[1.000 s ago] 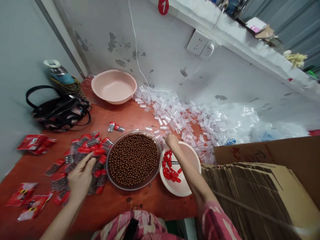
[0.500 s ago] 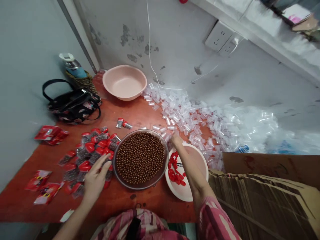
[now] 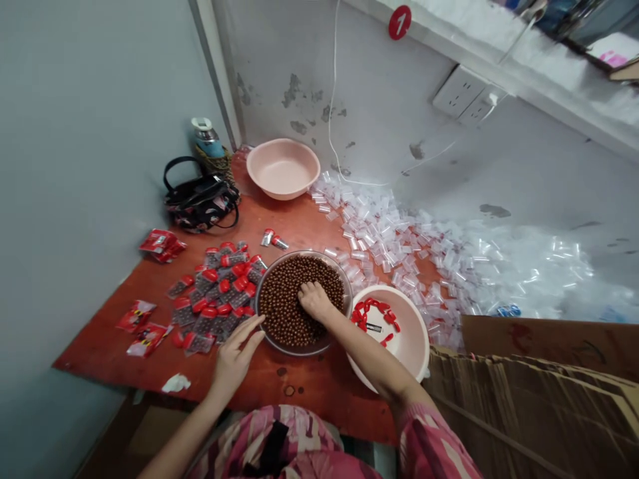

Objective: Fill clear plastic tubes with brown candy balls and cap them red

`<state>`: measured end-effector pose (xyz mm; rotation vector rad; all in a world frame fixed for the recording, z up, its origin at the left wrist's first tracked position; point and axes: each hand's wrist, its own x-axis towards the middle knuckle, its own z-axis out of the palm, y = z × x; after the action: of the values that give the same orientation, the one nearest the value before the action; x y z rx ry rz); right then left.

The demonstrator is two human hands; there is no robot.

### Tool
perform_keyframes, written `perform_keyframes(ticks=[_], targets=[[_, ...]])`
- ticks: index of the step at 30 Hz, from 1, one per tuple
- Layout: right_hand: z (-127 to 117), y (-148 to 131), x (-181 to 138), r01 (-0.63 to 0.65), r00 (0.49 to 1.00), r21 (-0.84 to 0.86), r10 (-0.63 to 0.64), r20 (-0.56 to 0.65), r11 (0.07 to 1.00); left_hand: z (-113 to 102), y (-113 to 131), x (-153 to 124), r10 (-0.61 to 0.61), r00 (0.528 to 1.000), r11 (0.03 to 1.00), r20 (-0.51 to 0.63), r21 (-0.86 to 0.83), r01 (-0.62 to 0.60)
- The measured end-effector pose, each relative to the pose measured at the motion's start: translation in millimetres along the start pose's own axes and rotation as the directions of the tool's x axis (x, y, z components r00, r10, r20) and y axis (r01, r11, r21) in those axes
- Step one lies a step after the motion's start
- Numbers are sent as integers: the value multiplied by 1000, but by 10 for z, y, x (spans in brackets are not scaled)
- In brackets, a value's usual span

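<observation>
A round clear bowl (image 3: pixel 344 301) full of small shiny brown balls (image 3: pixel 285 309) stands in front of me. My right hand (image 3: pixel 314 301) is down among the balls with its fingers curled. Whatever it holds is hidden beneath the fingers. My left hand (image 3: pixel 234 356) is at the bowl's lower left edge, fingers stretched and apart, holding nothing. Left of the bowl lies a heap of small clear bottles with red caps (image 3: pixel 219 293), filled with dark balls. To the right, under my right forearm, a pale basin (image 3: pixel 417 332) contains loose red caps (image 3: pixel 359 316).
Empty clear tubes (image 3: pixel 369 233) spread along the wall behind the bowls. A pink basin (image 3: pixel 283 169), a black handbag (image 3: pixel 202 203) and a flask (image 3: pixel 207 138) stand at the back left. Red packets (image 3: pixel 144 332) lie at left. Stacked cardboard (image 3: pixel 524 399) borders the right.
My right hand has moved from the clear tubes behind the pale basin into the bowl of brown balls. The left hand stays beside the bowl, while the head view has shifted.
</observation>
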<state>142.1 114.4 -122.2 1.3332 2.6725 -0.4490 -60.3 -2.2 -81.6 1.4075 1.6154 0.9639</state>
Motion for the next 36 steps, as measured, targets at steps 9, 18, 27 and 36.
perform_keyframes(ticks=[9, 18, 27, 36], targets=[[-22, -11, -156, -14, 984, 735, 140, -111, 678, -9, -124, -82, -53, 999, 997, 6, -60, 54], [-415, -216, -483, 36, 994, 998, 104, -42, 52, 413, 175, 443, -35, 943, 878, 331, -441, 187], [-465, -189, -663, 104, 941, 970, 295, -168, 220, 555, 392, 465, -66, 900, 694, 431, -628, 352], [-484, -90, -978, 31, 914, 953, 378, -148, 300, 773, 408, 430, -138, 832, 635, 538, -597, 491]])
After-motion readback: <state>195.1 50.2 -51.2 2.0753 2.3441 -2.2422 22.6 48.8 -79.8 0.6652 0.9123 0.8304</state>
